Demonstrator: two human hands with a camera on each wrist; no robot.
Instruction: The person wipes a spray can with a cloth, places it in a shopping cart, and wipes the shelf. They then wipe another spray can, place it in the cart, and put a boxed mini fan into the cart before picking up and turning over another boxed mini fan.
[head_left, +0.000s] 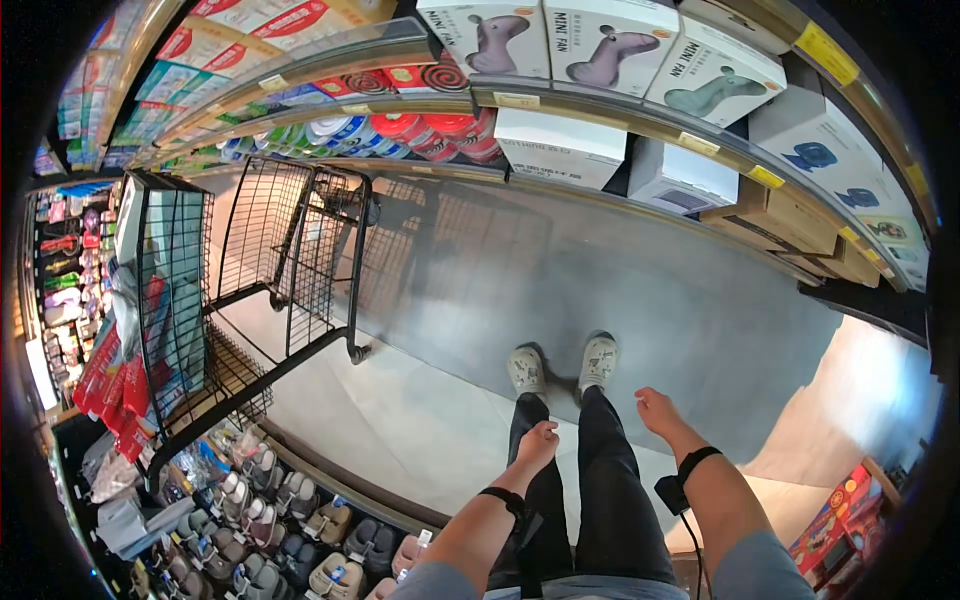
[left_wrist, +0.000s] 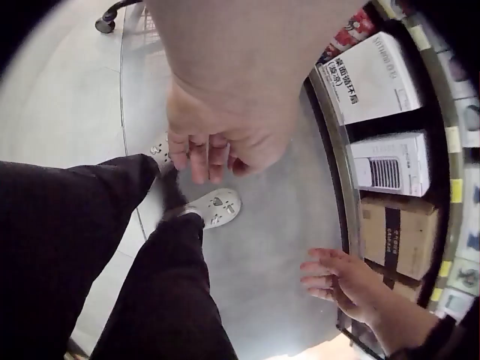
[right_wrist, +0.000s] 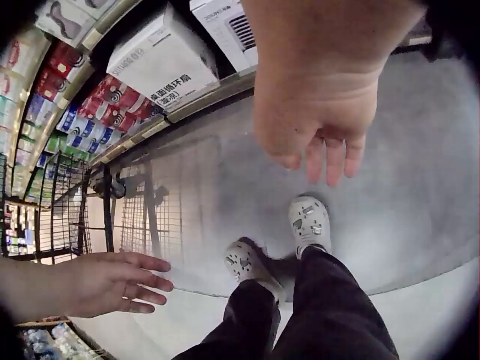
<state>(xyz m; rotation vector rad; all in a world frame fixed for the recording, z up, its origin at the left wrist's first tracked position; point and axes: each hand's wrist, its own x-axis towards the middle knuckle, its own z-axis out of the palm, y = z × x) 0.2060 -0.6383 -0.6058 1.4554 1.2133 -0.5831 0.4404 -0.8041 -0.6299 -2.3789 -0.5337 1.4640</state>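
Note:
Both hands hang in the air over the floor, apart from each other and holding nothing. The left hand [head_left: 538, 443] is in front of the person's legs, its fingers loosely bent; the left wrist view shows the same hand [left_wrist: 225, 135] from close by. To the right of the legs is the right hand [head_left: 658, 410], also with relaxed fingers, seen close up in the right wrist view [right_wrist: 319, 135]. Light clogs [head_left: 598, 362] are on the person's feet, between and beyond the hands.
A black wire cart [head_left: 290, 250] with boxes and red packages stands at the left. Shelves with fan boxes [head_left: 615, 45] run along the far side. Pairs of slippers [head_left: 330, 520] fill a low display at the lower left. A red box [head_left: 840, 515] is at the lower right.

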